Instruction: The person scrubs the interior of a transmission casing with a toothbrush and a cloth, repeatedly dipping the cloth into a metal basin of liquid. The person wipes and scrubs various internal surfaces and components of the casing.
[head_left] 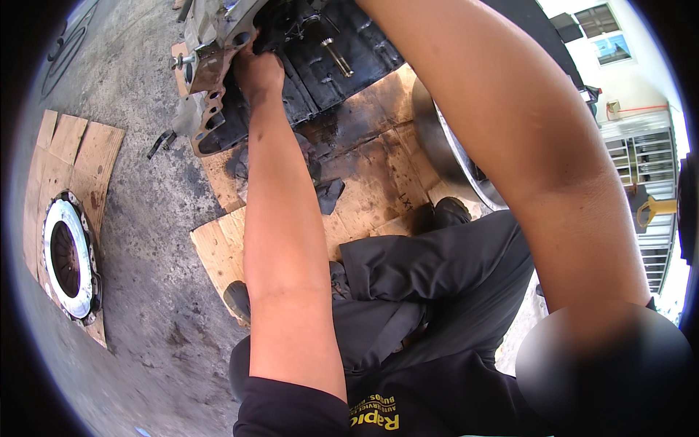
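Note:
My left hand (260, 75) reaches into a dark, oily engine block (313, 91), beside its grey metal end flange (207, 120). The fingers are bent inward and mostly hidden by the metal, so whether they grip anything does not show. A shiny metal shaft (337, 58) sticks out of the block to the right of this hand. My right forearm (502, 87) stretches up over the block and leaves the picture at the top edge, with its hand out of sight.
Oil-stained cardboard (371, 182) lies under the block, with a dark rag (330, 195) on it. A round metal rim (466, 164) stands at the right. On the left, a clutch pressure plate (71, 258) rests on cardboard (95, 156); a small black part (162, 143) lies on the concrete.

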Motion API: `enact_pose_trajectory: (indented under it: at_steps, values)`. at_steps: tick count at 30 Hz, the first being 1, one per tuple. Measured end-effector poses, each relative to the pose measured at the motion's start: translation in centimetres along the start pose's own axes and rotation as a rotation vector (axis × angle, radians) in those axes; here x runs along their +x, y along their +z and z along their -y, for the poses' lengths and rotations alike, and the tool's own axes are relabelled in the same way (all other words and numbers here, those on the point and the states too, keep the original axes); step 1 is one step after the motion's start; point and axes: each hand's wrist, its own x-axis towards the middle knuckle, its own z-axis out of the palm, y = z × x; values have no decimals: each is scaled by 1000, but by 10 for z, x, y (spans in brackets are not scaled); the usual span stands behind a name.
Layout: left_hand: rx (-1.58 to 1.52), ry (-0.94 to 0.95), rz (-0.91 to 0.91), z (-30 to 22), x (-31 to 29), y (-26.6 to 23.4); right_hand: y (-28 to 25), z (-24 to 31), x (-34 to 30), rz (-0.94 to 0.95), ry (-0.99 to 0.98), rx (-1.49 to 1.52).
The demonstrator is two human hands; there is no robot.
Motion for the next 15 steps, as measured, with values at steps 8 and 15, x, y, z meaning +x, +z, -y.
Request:
enact_pose_trajectory:
  at_steps: [8, 15]
  values:
    - [258, -54, -60, -16, -9, 1, 38, 2, 4, -186, 67, 46]
    - [118, 74, 41, -1, 4, -7, 54, -4, 12, -274, 123, 92]
